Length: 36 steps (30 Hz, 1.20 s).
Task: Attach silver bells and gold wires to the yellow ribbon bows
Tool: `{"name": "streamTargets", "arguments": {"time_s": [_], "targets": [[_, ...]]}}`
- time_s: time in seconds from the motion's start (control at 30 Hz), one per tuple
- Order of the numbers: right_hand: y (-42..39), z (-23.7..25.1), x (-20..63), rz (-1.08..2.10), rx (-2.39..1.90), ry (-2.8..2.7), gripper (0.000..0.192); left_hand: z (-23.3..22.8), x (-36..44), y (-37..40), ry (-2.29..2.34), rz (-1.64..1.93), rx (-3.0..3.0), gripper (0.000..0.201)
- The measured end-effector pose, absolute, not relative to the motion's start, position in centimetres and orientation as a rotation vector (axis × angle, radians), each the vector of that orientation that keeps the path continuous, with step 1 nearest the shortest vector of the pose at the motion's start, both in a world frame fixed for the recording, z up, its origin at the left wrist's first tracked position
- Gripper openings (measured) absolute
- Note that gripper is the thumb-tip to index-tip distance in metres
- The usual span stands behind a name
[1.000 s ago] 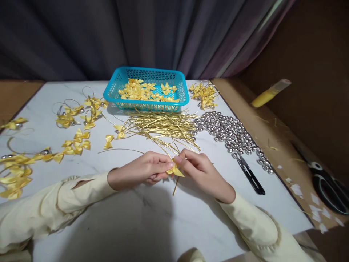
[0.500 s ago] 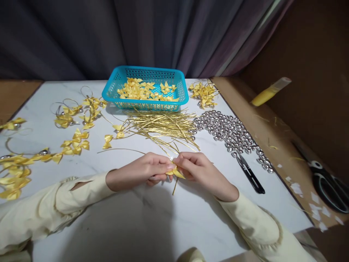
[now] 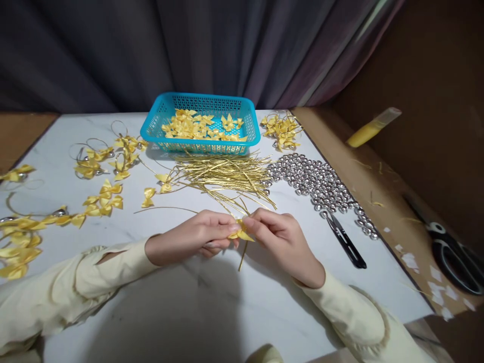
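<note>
A yellow ribbon bow (image 3: 242,235) is pinched between my two hands above the white table (image 3: 181,312). My left hand (image 3: 209,232) is closed on the bow's left side, thumb on top. The thumb and fingers of my right hand (image 3: 278,237) close on its right side. Below the bow a gold cord end (image 3: 242,258) sticks out; how it joins the bow is hidden by my fingers. Just beyond my hands lies a pile of gold cords (image 3: 223,174). Black thread snips (image 3: 347,241) rest to the right of my right hand.
A blue basket (image 3: 200,146) of yellow bows stands at the back. Silver bells or beads (image 3: 313,181) are spread at right. Bows with cord loops (image 3: 91,164) lie at left, others (image 3: 282,130) at back right. Scissors (image 3: 454,257) and a yellow-filled tube (image 3: 372,128) are beyond the right edge.
My right hand's fingers have shifted slightly on the bow, and its wrist has moved a little left. My left hand keeps its pinch almost unchanged.
</note>
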State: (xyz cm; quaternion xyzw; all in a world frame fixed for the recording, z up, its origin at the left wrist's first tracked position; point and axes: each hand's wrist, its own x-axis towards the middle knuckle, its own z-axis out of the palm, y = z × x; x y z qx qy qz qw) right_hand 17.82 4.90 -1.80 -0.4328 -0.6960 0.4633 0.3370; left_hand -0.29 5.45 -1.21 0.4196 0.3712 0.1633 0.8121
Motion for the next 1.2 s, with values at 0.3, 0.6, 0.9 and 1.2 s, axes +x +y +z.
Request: {"name": "streamTargets", "arguments": {"time_s": [0.3, 0.6, 0.9, 1.2], "targets": [[4.6, -1.9, 17.9, 0.979, -1.036, -1.949, 0.028, -1.5, -0.5, 5.4, 0.746, 0.365, 0.819, 0.026], [4.4, -2.4, 18.0, 0.662, -0.918, -2.138, 0.026, -1.4, -0.4, 5.3, 0.738, 0.422, 0.81, 0.028], [4.9, -3.1, 18.0, 0.04, -0.631, -2.36, 0.02, -1.6, -0.3, 5.0, 0.768, 0.471, 0.838, 0.029], [4.8, -3.0, 18.2, -0.395, -0.546, -2.356, 0.016, -0.8, -0.1, 4.4, 0.721, 0.476, 0.719, 0.03]]}}
